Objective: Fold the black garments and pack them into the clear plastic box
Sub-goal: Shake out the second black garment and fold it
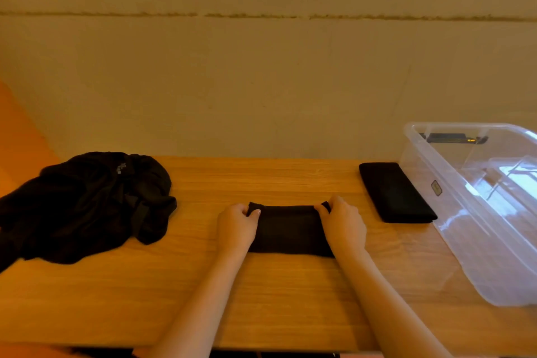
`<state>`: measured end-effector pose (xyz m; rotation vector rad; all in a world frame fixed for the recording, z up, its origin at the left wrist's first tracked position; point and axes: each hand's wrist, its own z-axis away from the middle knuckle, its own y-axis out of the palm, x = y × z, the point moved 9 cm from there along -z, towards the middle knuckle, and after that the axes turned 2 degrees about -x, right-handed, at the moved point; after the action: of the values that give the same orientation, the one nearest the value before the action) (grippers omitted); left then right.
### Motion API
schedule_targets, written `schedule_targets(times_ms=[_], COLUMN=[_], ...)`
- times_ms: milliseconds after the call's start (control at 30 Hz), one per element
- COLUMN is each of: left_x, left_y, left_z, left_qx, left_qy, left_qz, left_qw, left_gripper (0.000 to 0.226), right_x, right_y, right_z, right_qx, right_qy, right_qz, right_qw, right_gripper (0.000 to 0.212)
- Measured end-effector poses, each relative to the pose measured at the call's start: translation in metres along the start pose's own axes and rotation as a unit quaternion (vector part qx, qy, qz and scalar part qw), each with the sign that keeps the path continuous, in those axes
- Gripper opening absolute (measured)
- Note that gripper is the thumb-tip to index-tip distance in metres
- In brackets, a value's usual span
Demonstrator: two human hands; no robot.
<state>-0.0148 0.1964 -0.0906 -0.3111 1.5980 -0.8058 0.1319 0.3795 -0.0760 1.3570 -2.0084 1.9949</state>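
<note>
My left hand (pixel 236 224) and right hand (pixel 343 222) each pinch a far corner of the half-folded garment (pixel 290 234) at centre of the surface (pixel 261 293). One folded piece (pixel 395 192) lies at 2 o'clock, just beside the box (pixel 453 212), which looks unpacked. The pile (pixel 84 203) at 10 o'clock remains unfolded.
</note>
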Motion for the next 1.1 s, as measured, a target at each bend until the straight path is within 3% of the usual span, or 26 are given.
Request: schedule_targets(times_ms=[167,267,333,367,433,500,600,667,733,867,1000,1100], left_x=[-0.012,-0.048,-0.064,-0.062,-0.045,-0.029,-0.017,-0.017,-0.018,-0.017,-0.022,-0.032], left_y=[-0.017,-0.014,0.011,0.026,0.044,0.046,0.042,0.041,0.039,0.016,0.008,0.015], left_z=[0.006,0.024,0.041,0.045,0.041,0.027,0.012,0.011,0.011,0.001,-0.008,-0.012], left_qx=[-0.041,-0.044,0.034,0.076,0.131,0.158,0.175,0.174,0.166,0.132,0.138,0.157], left_qy=[0.028,0.212,0.287,0.282,0.227,0.159,0.106,0.104,0.121,0.121,0.105,0.105], left_qz=[-0.099,-0.204,-0.244,-0.274,-0.328,-0.337,-0.324,-0.317,-0.289,-0.09,-0.043,-0.01], left_qw=[0.994,0.955,0.926,0.917,0.908,0.914,0.924,0.927,0.935,0.98,0.984,0.982], left_gripper=[0.016,0.035,0.041,0.046,0.056,0.066,0.081,0.082,0.073,0.037,0.005,0.013], right_x=[0.003,0.021,0.042,0.047,0.045,0.029,0.015,0.011,0.008,0.007,0.001,-0.007], right_y=[-0.009,-0.014,-0.001,0.013,0.034,0.038,0.033,0.03,0.029,0.024,0.004,-0.002], right_z=[0.001,0.007,0.017,0.024,0.033,0.029,0.028,0.03,0.032,0.028,0.013,0.01], right_qx=[-0.03,-0.052,0.003,0.058,0.14,0.16,0.172,0.177,0.182,0.195,0.141,0.117], right_qy=[-0.036,-0.136,-0.214,-0.235,-0.232,-0.177,-0.127,-0.109,-0.101,-0.115,-0.101,-0.076], right_qz=[0.065,0.057,0.05,0.066,0.114,0.139,0.141,0.13,0.125,0.088,-0.015,-0.078], right_qw=[0.997,0.988,0.976,0.968,0.956,0.961,0.967,0.969,0.97,0.97,0.985,0.987], right_gripper=[0.027,0.029,0.036,0.042,0.074,0.103,0.11,0.108,0.093,0.063,0.043,0.026])
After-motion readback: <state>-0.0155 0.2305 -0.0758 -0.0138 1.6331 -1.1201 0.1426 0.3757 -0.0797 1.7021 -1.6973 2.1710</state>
